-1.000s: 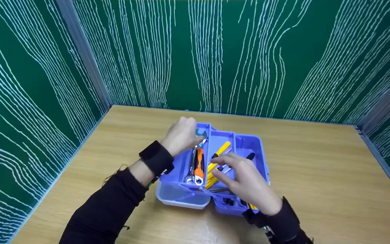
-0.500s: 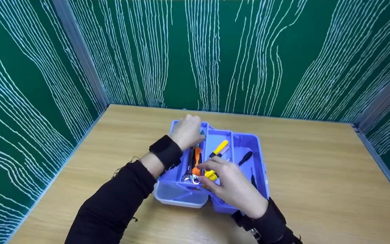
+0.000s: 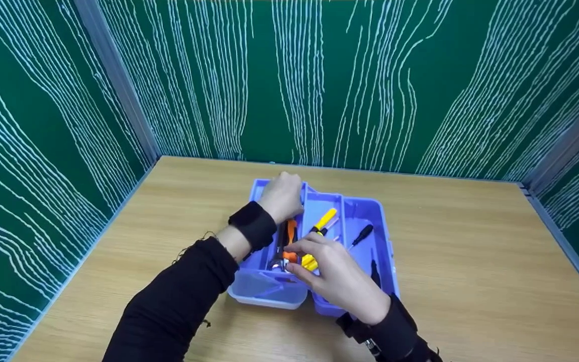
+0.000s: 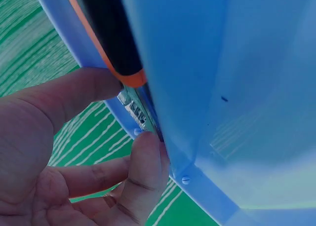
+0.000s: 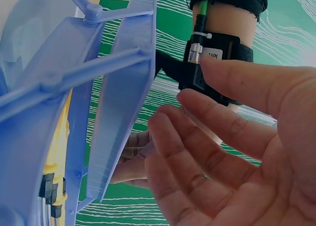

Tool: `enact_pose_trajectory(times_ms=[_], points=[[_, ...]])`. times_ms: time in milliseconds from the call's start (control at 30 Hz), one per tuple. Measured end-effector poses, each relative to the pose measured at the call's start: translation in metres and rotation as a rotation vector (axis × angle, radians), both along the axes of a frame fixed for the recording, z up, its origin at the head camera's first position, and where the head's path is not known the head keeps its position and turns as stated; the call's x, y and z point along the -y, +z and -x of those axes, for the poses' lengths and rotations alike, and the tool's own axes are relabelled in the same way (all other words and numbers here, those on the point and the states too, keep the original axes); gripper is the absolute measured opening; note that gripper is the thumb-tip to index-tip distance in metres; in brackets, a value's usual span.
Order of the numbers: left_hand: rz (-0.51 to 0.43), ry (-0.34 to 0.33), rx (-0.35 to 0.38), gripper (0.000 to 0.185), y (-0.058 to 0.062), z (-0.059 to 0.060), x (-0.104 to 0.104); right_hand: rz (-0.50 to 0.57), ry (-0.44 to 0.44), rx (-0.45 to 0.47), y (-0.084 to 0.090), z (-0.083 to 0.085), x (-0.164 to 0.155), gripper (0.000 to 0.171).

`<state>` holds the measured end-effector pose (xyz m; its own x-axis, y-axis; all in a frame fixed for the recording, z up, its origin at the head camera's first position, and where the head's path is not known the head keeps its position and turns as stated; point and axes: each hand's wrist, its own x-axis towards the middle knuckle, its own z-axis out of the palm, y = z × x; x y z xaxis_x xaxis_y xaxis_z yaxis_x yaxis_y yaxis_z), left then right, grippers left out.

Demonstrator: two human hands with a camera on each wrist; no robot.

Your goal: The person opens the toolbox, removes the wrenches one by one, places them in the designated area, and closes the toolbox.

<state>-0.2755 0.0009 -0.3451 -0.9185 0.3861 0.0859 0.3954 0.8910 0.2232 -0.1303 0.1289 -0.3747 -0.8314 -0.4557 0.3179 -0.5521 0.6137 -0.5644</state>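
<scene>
My left hand [image 3: 282,196] reaches into the far end of the left tray of an open purple toolbox [image 3: 386,226]. In the left wrist view its thumb and a finger pinch the metal head of an adjustable wrench [image 4: 131,107] with a black and orange handle. The wrench lies along the tray, beside a darker long tool [image 3: 280,244]. My right hand [image 3: 337,276] hovers over the box with thumb and fingers loosely bent, overlapping the wrench's near end in the head view. In the right wrist view nothing is between its fingers.
Yellow-handled tools [image 3: 326,219] lie in the middle tray. A black-handled screwdriver [image 3: 363,234] rests in the right part. The translucent lid [image 3: 269,294] lies under the left tray on the wooden table [image 3: 460,236]. Green patterned walls [image 3: 264,75] enclose the table's back and sides.
My left hand has moved slightly right at the far end of the tray. My right hand has moved left from the yellow tools toward the wrench's near end, uncovering the black screwdriver.
</scene>
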Motion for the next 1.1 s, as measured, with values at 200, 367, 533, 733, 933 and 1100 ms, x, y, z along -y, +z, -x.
enact_pose_trajectory(times_ms=[200, 367, 533, 733, 933, 1100], points=[[-0.03, 0.011, 0.048, 0.02, 0.0007, 0.0, 0.0003, 0.007, 0.001, 0.042, -0.0007, 0.0012, 0.0004, 0.03], [-0.047, 0.001, 0.06, 0.02, 0.0008, 0.0004, 0.0013, 0.004, 0.004, 0.048, -0.0011, 0.0016, 0.0003, 0.028], [-0.07, 0.0, 0.059, 0.02, -0.001, 0.003, 0.0023, 0.004, 0.004, 0.067, -0.0013, 0.0024, 0.0001, 0.029], [-0.091, -0.01, 0.044, 0.022, -0.0031, 0.005, 0.0038, 0.002, -0.001, 0.084, -0.0014, 0.0034, -0.0006, 0.03], [-0.078, -0.015, 0.018, 0.028, -0.0047, 0.0063, 0.0047, -0.002, 0.001, 0.07, -0.0018, 0.0039, -0.0016, 0.025], [-0.104, -0.004, 0.042, 0.027, -0.0042, 0.0061, 0.0059, -0.013, -0.008, 0.084, -0.0012, 0.0041, -0.0018, 0.025]])
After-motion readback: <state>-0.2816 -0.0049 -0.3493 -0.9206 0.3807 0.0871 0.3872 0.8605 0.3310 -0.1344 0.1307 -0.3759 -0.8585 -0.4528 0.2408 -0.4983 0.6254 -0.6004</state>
